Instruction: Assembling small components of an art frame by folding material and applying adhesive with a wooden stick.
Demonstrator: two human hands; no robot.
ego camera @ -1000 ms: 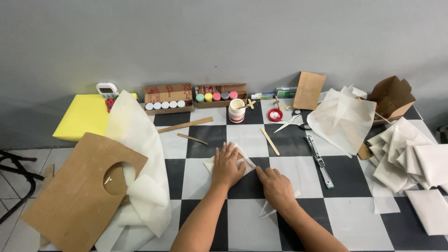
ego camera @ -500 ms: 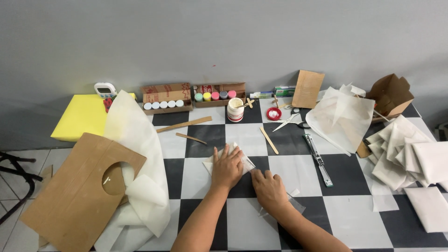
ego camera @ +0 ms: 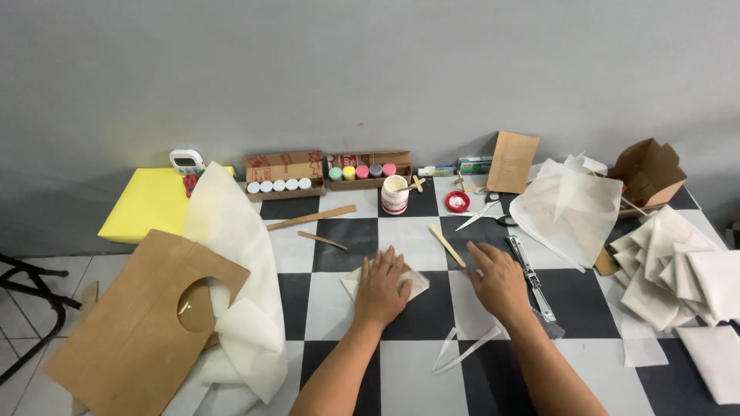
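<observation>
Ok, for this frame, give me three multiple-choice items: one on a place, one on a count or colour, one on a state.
1. Where does the left hand rest?
A. on the yellow foam block
B. flat on a folded white paper piece
C. on the scissors

2. How many white-capped jars stand in the left cardboard box?
A. two
B. five
C. nine

3. How is the right hand?
A. closed round a wooden stick
B. lifted well above the floor
C. palm down, fingers spread, holding nothing

Answers:
1 B: the palm covers the white piece on the checkered floor.
2 B: five white caps sit in a row.
3 C: it lies open beside the metal ruler-like tool, gripping nothing.
</observation>
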